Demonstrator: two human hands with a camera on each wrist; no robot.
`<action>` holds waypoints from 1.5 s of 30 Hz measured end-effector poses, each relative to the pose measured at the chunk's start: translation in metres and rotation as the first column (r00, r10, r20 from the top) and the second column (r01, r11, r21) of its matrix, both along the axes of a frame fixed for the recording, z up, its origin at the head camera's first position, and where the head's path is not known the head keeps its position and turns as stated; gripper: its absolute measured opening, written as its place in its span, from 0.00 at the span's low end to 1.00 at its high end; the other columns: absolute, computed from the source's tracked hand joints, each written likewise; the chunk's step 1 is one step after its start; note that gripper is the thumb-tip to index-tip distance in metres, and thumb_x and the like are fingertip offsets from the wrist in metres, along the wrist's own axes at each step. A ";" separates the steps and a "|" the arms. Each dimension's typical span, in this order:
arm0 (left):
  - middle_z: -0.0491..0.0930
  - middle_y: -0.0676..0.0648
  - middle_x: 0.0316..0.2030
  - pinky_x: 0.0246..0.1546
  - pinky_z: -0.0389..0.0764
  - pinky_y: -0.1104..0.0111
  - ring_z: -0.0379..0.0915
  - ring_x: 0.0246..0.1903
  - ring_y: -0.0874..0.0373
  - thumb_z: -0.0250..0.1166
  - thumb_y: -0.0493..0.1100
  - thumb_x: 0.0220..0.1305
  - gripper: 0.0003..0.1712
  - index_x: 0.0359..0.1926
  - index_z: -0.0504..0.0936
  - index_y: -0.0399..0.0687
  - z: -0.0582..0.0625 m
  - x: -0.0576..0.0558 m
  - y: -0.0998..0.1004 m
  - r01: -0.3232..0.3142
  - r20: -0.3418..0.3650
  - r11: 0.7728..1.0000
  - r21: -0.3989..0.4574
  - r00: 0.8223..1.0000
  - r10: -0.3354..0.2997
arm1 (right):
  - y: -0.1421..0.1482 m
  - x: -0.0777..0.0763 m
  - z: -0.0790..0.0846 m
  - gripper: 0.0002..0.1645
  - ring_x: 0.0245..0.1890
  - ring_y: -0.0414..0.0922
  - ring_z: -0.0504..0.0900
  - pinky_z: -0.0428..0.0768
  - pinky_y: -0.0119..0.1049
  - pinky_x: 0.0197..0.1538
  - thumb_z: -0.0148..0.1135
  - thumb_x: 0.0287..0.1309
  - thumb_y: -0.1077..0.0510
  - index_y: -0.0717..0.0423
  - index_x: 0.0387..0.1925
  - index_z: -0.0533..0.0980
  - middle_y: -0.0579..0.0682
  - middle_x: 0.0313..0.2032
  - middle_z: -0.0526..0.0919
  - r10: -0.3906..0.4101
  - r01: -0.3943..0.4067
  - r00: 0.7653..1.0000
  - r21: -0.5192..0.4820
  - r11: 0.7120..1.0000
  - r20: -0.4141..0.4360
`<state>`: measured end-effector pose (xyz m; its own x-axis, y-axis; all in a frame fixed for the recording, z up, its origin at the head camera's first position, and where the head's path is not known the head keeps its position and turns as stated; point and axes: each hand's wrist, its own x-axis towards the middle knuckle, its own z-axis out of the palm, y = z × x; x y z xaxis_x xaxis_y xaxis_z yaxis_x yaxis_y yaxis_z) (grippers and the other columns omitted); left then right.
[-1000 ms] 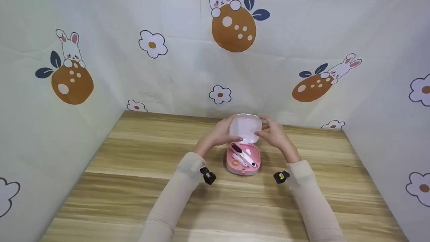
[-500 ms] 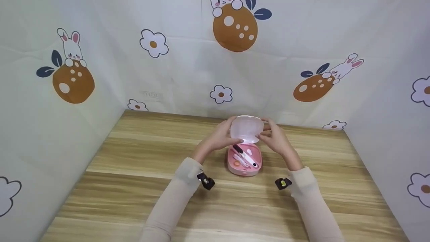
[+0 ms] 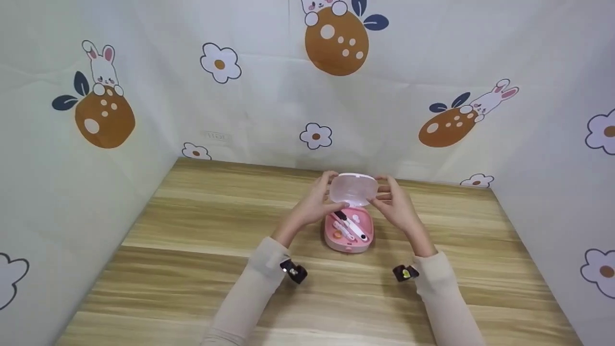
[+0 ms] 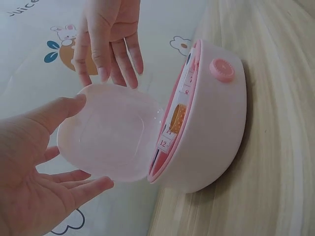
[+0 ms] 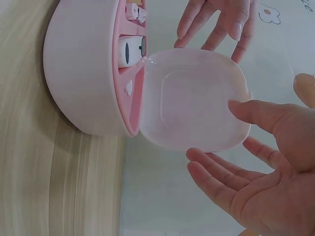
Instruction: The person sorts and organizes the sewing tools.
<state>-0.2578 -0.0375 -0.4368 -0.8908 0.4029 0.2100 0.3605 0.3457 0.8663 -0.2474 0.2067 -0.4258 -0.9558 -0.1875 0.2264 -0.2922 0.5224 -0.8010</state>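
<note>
A small sewing box [image 3: 348, 248], white outside with a pink inside, stands on the table with its translucent white lid [image 3: 354, 190] raised. My left hand [image 3: 314, 202] holds the lid's left side, thumb on the inner face and fingers behind. On the other side my right hand [image 3: 395, 204] pinches the lid's edge the same way, as the right wrist view shows. Inside the box lie a white tool with a black end [image 3: 353, 227], a strip of tape measure [image 4: 166, 142] and an orange thimble [image 4: 178, 118]. A pink round button [image 4: 222, 70] sits on the box front.
The wood-grain table [image 3: 216, 211] spreads around the box. Behind and at both sides hangs a pale cloth [image 3: 269, 96] printed with rabbits, orange fruit and flowers. The table's back edge lies close behind the lid.
The lid has tipped forward, toward the box, and its top edge is lower. Both hands have moved with it, slightly nearer the person. The box stays in place.
</note>
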 end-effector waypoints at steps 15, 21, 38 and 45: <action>0.68 0.32 0.69 0.68 0.79 0.47 0.72 0.66 0.35 0.70 0.50 0.72 0.38 0.75 0.66 0.42 -0.001 0.011 0.004 -0.056 0.026 0.998 -0.017 0.998 0.056 | -0.003 0.005 -0.003 0.15 0.53 0.68 0.85 0.86 0.57 0.56 0.57 0.79 0.58 0.62 0.59 0.73 0.71 0.57 0.83 -0.065 0.065 0.998 -0.025 0.998 -0.019; 0.74 0.31 0.61 0.66 0.81 0.47 0.76 0.63 0.35 0.67 0.51 0.74 0.28 0.66 0.72 0.41 -0.003 0.014 0.006 -0.085 -0.021 0.996 0.025 0.996 0.086 | -0.006 0.010 -0.004 0.11 0.50 0.67 0.85 0.86 0.52 0.54 0.54 0.79 0.62 0.65 0.54 0.74 0.71 0.52 0.84 -0.072 0.071 0.996 -0.034 0.997 -0.043; 0.79 0.38 0.51 0.57 0.85 0.55 0.77 0.54 0.45 0.67 0.44 0.75 0.14 0.52 0.77 0.39 -0.009 0.022 0.009 -0.139 -0.101 0.990 -0.011 0.985 0.137 | -0.005 0.026 -0.010 0.14 0.59 0.63 0.83 0.82 0.59 0.64 0.61 0.76 0.59 0.67 0.52 0.78 0.67 0.53 0.84 -0.028 0.028 1.000 -0.012 1.000 -0.013; 0.78 0.38 0.52 0.55 0.85 0.54 0.77 0.53 0.43 0.69 0.49 0.73 0.19 0.53 0.78 0.39 -0.011 0.027 0.006 -0.122 -0.066 0.992 -0.044 0.991 0.118 | -0.002 0.033 -0.013 0.15 0.58 0.68 0.84 0.83 0.56 0.64 0.63 0.73 0.62 0.70 0.54 0.77 0.69 0.55 0.83 0.008 -0.008 1.000 -0.016 1.000 0.012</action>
<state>-0.2312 -0.0319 -0.4482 -0.9189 0.3049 0.2502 0.3673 0.4305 0.8245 -0.2145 0.2049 -0.4384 -0.9570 -0.1912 0.2184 -0.2868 0.5071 -0.8128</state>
